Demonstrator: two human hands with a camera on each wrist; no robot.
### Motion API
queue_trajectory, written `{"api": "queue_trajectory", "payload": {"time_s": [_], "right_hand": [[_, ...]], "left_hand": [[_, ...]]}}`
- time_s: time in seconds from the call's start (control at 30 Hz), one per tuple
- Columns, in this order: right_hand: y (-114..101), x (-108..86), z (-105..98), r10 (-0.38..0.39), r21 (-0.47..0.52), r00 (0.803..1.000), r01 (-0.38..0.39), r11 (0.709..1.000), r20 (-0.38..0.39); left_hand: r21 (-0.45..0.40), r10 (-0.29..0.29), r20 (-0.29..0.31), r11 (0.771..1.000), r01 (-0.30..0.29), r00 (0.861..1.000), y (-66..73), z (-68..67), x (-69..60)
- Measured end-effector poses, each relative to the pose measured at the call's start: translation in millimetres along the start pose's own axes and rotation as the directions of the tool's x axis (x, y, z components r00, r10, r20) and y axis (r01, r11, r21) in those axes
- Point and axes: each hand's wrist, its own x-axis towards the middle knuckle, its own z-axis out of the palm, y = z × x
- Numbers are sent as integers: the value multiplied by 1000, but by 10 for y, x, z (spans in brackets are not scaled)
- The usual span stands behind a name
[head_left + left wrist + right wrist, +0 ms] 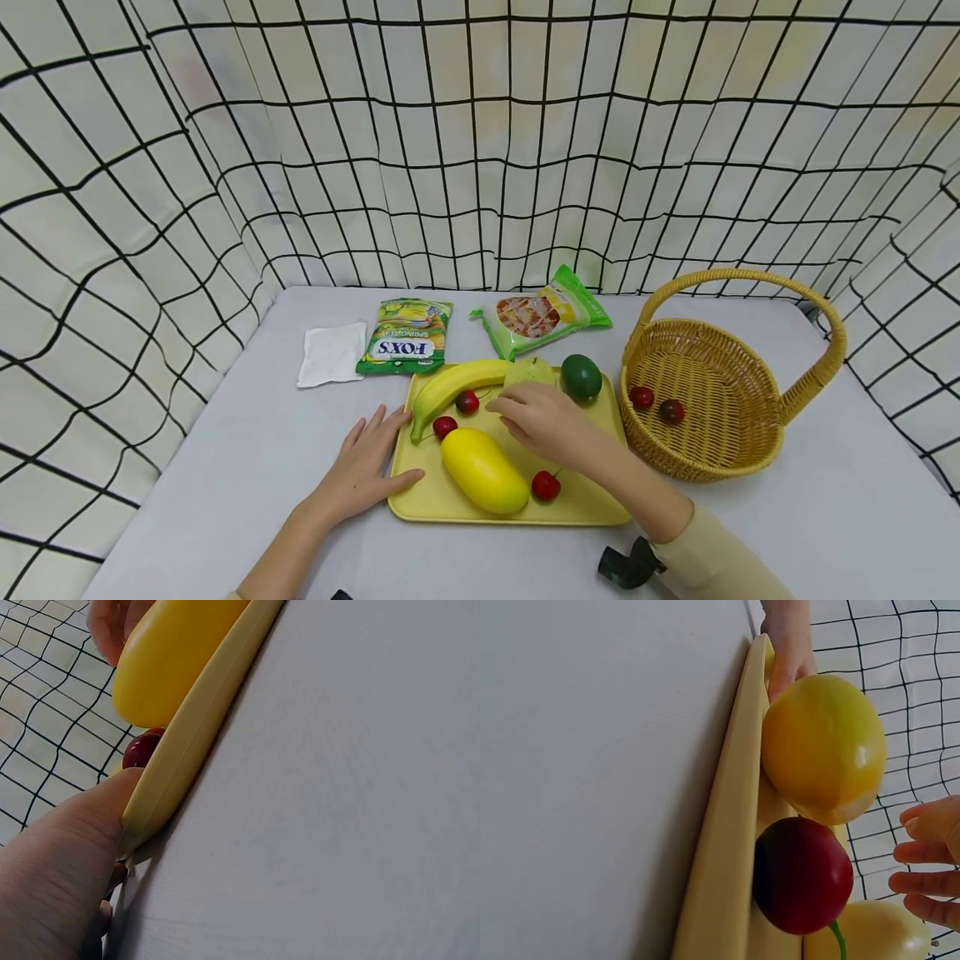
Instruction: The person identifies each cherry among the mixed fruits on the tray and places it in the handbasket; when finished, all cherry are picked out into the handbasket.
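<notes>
A white surface [225, 500] is spread beneath everything. A wicker basket [720, 408] is set on its right side, and just left of it is placed a yellow tray [423, 492], whose left rim is touched by the left hand [363, 467], fingers spread. The right hand [536, 417] is held over the tray's middle, its fingers seen apart in the right wrist view. Beyond the tray are laid a green bag [543, 315], a packet marked FOX'S [407, 336] and a white square [332, 354]. On the tray, a mango [483, 471] is placed toward the near edge, a banana [457, 385] at the far left, a pear [531, 372] partly hidden behind the right hand, and an avocado [581, 377] in the far right corner. Smallest are the cherries: two [672, 411] are contained in the basket; on the tray, one [546, 486] is found right of the mango, one [446, 427] at its far end, and another [467, 402] between the banana and the right hand's fingertips.
</notes>
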Motion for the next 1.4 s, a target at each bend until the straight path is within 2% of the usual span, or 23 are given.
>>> {"api": "queue_trajectory", "payload": {"time_s": [0.13, 0.33, 0.47, 0.8, 0.9, 1.07, 1.4], "right_hand": [[-13, 82, 37, -21, 11, 1000, 20, 1000, 23], [-36, 198, 70, 16, 22, 994, -18, 1000, 105], [-33, 288, 105, 8, 11, 989, -10, 1000, 149], [-25, 520, 182, -5, 73, 973, -12, 997, 229], [-43, 582, 193, 14, 91, 960, -41, 995, 280], [-45, 689, 239, 61, 122, 922, -116, 986, 382], [-75, 821, 319, 90, 139, 881, -173, 975, 464]], "left_hand": [[-1, 1, -2, 1000, -1, 1000, -8, 1, -5], [-7, 5, -5, 1000, -5, 1000, -9, 7, -13], [-9, 4, -8, 1000, -4, 1000, -11, 10, -14], [-27, -9, 15, 1000, 9, 1000, -9, 1, -13], [-27, -9, 17, 1000, 10, 1000, -9, -3, -18], [-21, 2, 3, 1000, -2, 1000, -21, 10, -12], [-19, 4, -3, 1000, -4, 1000, -12, 7, -17]]}}
